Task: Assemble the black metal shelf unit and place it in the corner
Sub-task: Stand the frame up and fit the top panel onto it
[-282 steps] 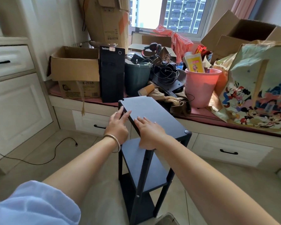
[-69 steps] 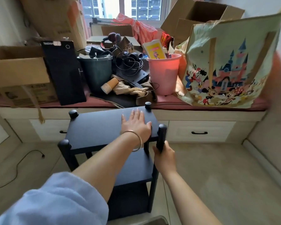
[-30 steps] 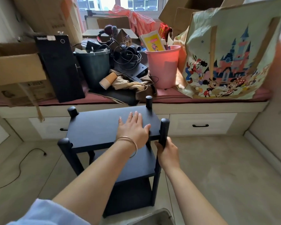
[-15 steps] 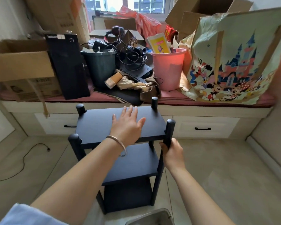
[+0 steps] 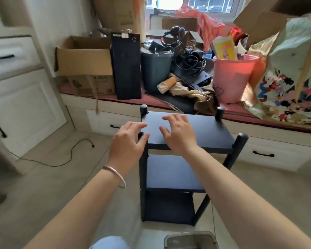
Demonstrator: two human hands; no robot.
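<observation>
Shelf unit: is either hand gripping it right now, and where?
Neither grips. The right hand lies open on the shelf unit top; the left hand hovers open at its near-left post.

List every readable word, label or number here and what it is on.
None reads clearly.
Black computer tower: light lettering at the top, blurred.
Cardboard box: dark print on the front, too blurred.
Yellow package in the pink bucket: picture, no legible text.

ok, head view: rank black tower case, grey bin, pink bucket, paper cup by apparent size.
1. black tower case
2. pink bucket and grey bin: look about alike, and cloth hides part of the bin's base, so unranked
3. paper cup, lying on its side, clearly smallest
</observation>
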